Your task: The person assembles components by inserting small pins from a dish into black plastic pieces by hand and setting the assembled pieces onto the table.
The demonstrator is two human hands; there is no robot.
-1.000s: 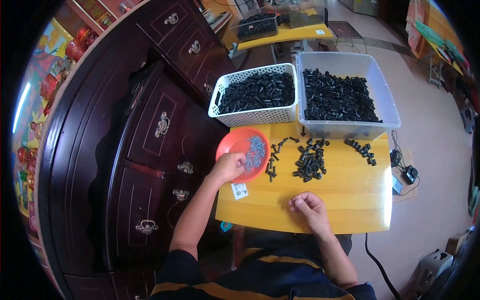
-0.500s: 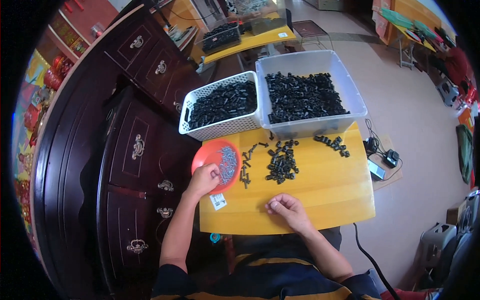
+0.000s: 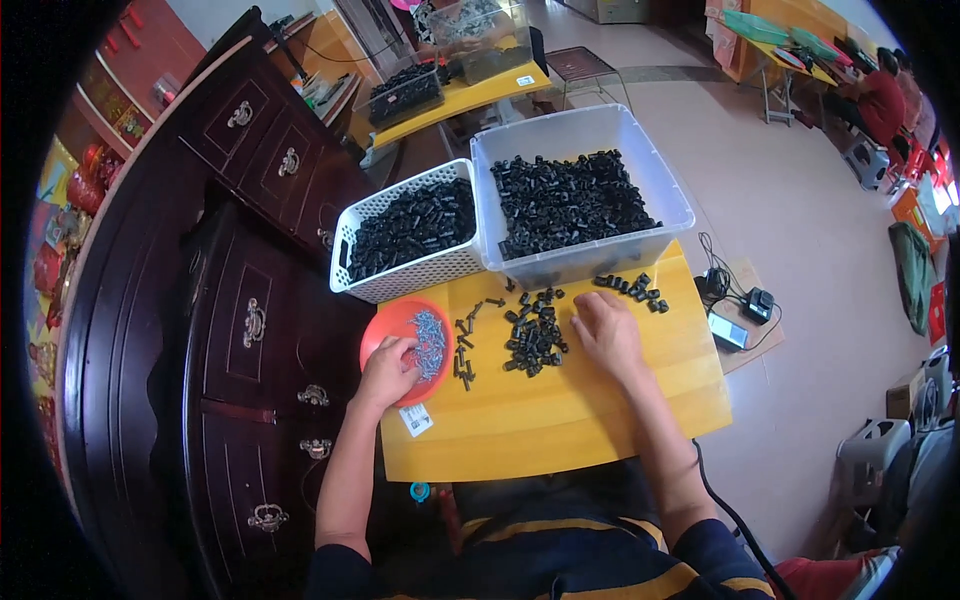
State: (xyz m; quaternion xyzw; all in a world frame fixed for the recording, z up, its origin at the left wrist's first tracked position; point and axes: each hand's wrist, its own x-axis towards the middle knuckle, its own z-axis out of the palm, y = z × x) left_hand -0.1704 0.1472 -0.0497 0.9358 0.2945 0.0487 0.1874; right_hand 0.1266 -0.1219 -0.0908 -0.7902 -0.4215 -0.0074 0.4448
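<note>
Left hand (image 3: 388, 368) sits in the orange dish (image 3: 385, 335), left of frame centre, fingers curled down into the small grey screws (image 3: 430, 340) heaped there; whether a screw is actually pinched cannot be told. Right hand (image 3: 606, 332) lies palm-down and loosely spread on the yellow table (image 3: 560, 420), fingertips at the right edge of the pile of black plastic parts (image 3: 533, 335) in mid-frame; nothing visibly gripped.

Judgement: step in hand looks like pairing one screw with one black part. Best done by lifting a single screw clear of the heap, not a clump, and drawing one part out from the pile's edge so the rest stay put. A few loose pieces (image 3: 465, 355) between dish and pile could roll off if nudged.

Above the pile: clear bin (image 3: 640, 245) and white basket (image 3: 400, 280), side by side and touching, both loaded with black parts. A further short row of parts (image 3: 632, 287) sits under the bin. White label (image 3: 415, 420) near the table's lower left corner.

Room: dark wooden cabinet (image 3: 250, 320) fills the left; pale floor at right with a charger and cables (image 3: 740, 310); another yellow table (image 3: 460, 95) at top.
</note>
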